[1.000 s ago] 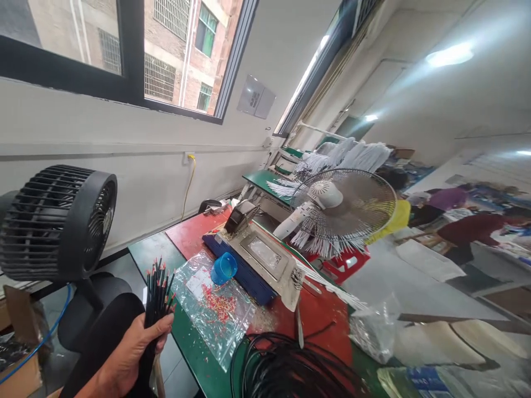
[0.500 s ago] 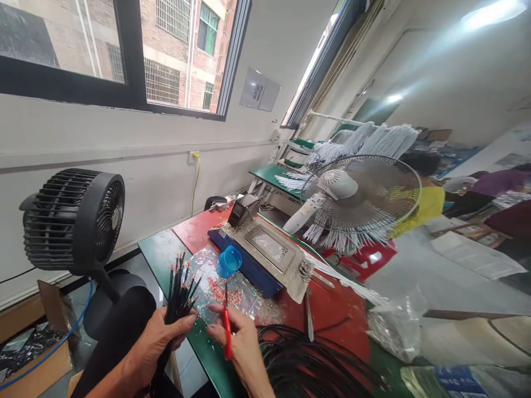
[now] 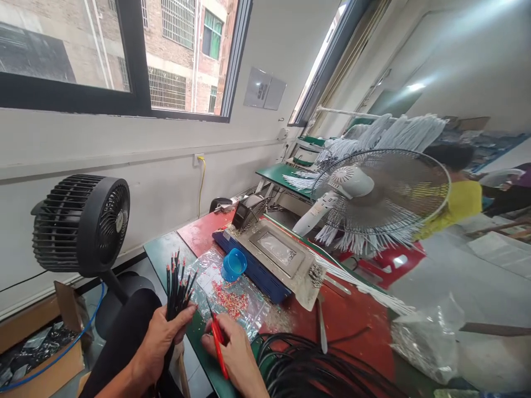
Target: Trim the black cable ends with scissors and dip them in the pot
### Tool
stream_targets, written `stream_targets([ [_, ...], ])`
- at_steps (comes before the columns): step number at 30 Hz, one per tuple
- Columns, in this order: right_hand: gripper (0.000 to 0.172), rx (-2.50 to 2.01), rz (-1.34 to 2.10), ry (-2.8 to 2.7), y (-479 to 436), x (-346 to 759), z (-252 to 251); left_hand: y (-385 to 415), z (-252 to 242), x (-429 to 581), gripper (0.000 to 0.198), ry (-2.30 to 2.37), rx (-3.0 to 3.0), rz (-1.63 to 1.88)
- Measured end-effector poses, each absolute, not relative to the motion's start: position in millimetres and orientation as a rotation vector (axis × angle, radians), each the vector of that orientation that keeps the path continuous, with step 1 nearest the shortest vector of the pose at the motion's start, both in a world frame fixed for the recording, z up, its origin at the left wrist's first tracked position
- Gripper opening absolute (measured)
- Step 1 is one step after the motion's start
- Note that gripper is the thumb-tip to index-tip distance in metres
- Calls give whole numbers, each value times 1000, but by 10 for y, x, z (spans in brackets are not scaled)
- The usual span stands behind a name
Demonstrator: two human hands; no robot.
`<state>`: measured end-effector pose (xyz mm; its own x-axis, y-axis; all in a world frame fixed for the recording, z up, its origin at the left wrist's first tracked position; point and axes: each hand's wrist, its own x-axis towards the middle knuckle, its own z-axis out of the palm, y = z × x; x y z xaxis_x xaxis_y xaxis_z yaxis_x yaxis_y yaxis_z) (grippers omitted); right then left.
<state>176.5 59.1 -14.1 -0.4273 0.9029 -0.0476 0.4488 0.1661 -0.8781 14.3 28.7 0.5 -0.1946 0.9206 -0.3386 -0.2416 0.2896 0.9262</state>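
My left hand is closed around a bundle of black cables, held upright, with thin reddish wire ends fanned out at the top. Just right of it, my right hand grips a slim red-handled tool whose narrow dark tip points up and left; its exact kind is unclear. Beyond that hand, small red and yellowish scraps lie on a clear plastic bag. A blue cup stands on the same bag. Long black cables are heaped to the right of my right hand.
A blue-sided machine with a beige top sits behind the cup. A metal strip lies near the cables. White cables run along the table's far side. A black fan stands left, a white fan right. A person in yellow is beyond.
My right hand has lowered slightly, and the red-handled tool now leans further left, its tip lower. My left hand still holds the cables. The whole view has shifted a little.
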Motion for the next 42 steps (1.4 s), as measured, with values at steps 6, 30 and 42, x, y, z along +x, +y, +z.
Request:
stream_targets([
  [6, 44, -1361, 1115, -2101, 545, 1754, -211, 314, -49, 112, 33, 1371, 719, 1211],
  [30, 55, -1147, 1806, -1183, 579, 1658, -275, 291, 31, 114, 34, 1177, 769, 1076],
  [42, 44, -894, 1960, -1014, 486, 1603, -143, 265, 9, 161, 26, 1134, 744, 1081],
])
